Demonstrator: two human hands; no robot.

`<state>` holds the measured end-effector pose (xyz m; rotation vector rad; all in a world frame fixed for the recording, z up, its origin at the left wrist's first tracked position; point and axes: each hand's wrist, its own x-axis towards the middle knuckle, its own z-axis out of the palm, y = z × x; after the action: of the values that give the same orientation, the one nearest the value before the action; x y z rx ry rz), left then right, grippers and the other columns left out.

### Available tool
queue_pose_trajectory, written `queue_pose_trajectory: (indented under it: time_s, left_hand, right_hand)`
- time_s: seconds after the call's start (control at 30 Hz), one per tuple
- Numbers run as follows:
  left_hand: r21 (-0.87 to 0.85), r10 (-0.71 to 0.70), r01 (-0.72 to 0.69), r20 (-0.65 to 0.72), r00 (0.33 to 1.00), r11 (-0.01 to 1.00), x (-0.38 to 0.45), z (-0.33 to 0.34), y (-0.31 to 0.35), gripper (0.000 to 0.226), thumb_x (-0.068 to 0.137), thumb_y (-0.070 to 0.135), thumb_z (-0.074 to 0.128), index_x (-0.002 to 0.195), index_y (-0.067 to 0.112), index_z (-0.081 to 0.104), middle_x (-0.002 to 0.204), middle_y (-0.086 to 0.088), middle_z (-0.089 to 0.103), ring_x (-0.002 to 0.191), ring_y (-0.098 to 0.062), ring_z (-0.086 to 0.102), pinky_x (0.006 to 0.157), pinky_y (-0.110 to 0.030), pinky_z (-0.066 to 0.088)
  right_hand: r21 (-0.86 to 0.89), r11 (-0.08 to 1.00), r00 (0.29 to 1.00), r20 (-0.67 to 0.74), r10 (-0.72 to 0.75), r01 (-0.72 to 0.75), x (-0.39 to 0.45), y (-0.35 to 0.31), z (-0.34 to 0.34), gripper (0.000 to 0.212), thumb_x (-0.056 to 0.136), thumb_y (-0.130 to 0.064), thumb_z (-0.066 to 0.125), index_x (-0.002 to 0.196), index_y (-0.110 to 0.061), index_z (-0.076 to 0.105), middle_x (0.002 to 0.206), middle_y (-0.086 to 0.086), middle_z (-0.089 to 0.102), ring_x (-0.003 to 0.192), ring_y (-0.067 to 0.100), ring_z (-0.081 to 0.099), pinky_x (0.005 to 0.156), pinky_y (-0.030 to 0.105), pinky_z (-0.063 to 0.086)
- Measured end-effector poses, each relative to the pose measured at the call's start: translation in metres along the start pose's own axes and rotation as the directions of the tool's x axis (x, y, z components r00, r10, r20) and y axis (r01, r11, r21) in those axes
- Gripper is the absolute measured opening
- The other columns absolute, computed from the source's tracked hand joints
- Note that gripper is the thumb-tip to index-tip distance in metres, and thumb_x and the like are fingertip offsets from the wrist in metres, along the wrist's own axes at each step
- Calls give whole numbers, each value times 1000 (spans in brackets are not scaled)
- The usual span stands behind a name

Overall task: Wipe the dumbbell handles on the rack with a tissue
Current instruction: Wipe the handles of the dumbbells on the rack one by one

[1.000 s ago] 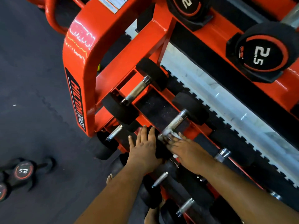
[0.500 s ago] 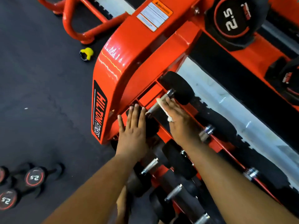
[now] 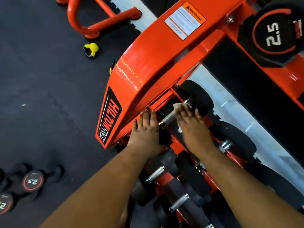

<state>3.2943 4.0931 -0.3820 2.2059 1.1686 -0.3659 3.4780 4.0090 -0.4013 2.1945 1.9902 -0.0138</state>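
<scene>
The orange dumbbell rack [image 3: 148,66] fills the right side of the head view. At its left end lies a black dumbbell [image 3: 198,96] with a chrome handle [image 3: 167,119]. My right hand [image 3: 192,127] lies over the far part of that handle and holds a white tissue [image 3: 178,106] against it; the tissue shows at my fingertips and under my thumb. My left hand [image 3: 145,129] rests flat, fingers straight, on the dumbbell's near black head beside the rack's end plate. The hand is blurred.
More black dumbbells with chrome handles [image 3: 155,174] lie in the lower rows under my arms. A 2.5 dumbbell [image 3: 273,35] sits on the upper tier. Loose 2.5 dumbbells [image 3: 32,181] and a yellow kettlebell [image 3: 91,49] lie on the dark floor; an orange frame foot [image 3: 98,28] stands behind.
Both hands moved from the second dumbbell to the one at the rack's left end. My right hand then slid the tissue along its handle toward the far head.
</scene>
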Motion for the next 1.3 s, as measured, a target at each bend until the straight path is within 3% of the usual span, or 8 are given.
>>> queue_pose_trajectory:
  time_s: [0.13, 0.47, 0.67, 0.9, 0.93, 1.0, 1.1, 1.3]
  left_hand:
    - [-20, -12, 13, 24, 1000, 1000, 1, -3, 0, 132, 77, 68, 70, 159, 13, -16, 169, -14, -15, 156, -29, -14, 126, -53, -5]
    - [-5, -15, 15, 86, 996, 1000, -1, -12, 2, 129, 79, 67, 68, 159, 13, -17, 167, -15, -19, 155, -29, -18, 124, -55, -9]
    - [-13, -9, 10, 92, 996, 1000, -3, -15, 1, 127, 80, 62, 70, 160, 14, -16, 167, -14, -21, 155, -29, -21, 123, -56, -12]
    - [19, -30, 28, 101, 994, 999, -3, -15, 3, 131, 80, 62, 72, 158, 13, -20, 167, -14, -24, 154, -28, -22, 122, -57, -13]
    - [19, -33, 31, 101, 994, 999, -3, -15, 3, 131, 80, 63, 72, 158, 13, -20, 167, -13, -24, 155, -28, -21, 122, -57, -13]
    - [16, -41, 39, 90, 995, 999, -3, -14, 4, 131, 79, 64, 72, 159, 14, -20, 167, -13, -22, 155, -28, -20, 122, -57, -13]
    - [16, -45, 44, 86, 995, 999, -2, -13, 4, 130, 79, 66, 71, 159, 15, -19, 168, -12, -20, 156, -28, -18, 122, -58, -11]
    - [11, -48, 48, 51, 998, 999, -1, -9, 2, 131, 76, 66, 72, 159, 16, -16, 169, -9, -16, 156, -25, -16, 123, -61, -5]
  right_hand:
    - [-8, 948, 948, 14, -319, 319, 11, -15, 3, 67, 86, -15, 42, 152, -10, 38, 156, 10, 42, 147, 28, 35, 120, 56, 23]
    - [28, 912, 910, 68, -410, 409, 29, -10, -2, 73, 83, -18, 64, 152, -14, 41, 157, 3, 42, 150, 21, 29, 122, 49, 4]
    - [48, 944, 931, 155, -329, 326, 25, -25, -2, 68, 88, -23, 33, 155, -12, 36, 161, 5, 36, 153, 22, 21, 123, 48, 0]
    - [456, 882, 982, 76, -170, 118, -29, -8, -8, 72, 84, 6, 56, 150, -20, 45, 153, 2, 48, 144, 21, 40, 122, 33, 15]
    - [598, 790, 989, 123, 80, -139, -34, -12, -8, 67, 88, 6, 54, 148, -24, 48, 148, 1, 53, 138, 21, 48, 119, 31, 27]
    - [820, 145, 710, 374, 597, -553, -25, -24, -17, 45, 98, -3, 51, 136, -24, 61, 134, 4, 63, 121, 21, 59, 106, 33, 43]
    - [642, -731, 375, 752, 542, -231, 18, -36, -20, 15, 103, -11, 51, 111, -13, 63, 117, 14, 67, 101, 24, 65, 102, 43, 49]
    - [499, -854, 520, 773, 363, -146, 83, -25, -23, 14, 97, -9, 50, 86, -14, 58, 80, 8, 61, 75, 21, 62, 73, 35, 50]
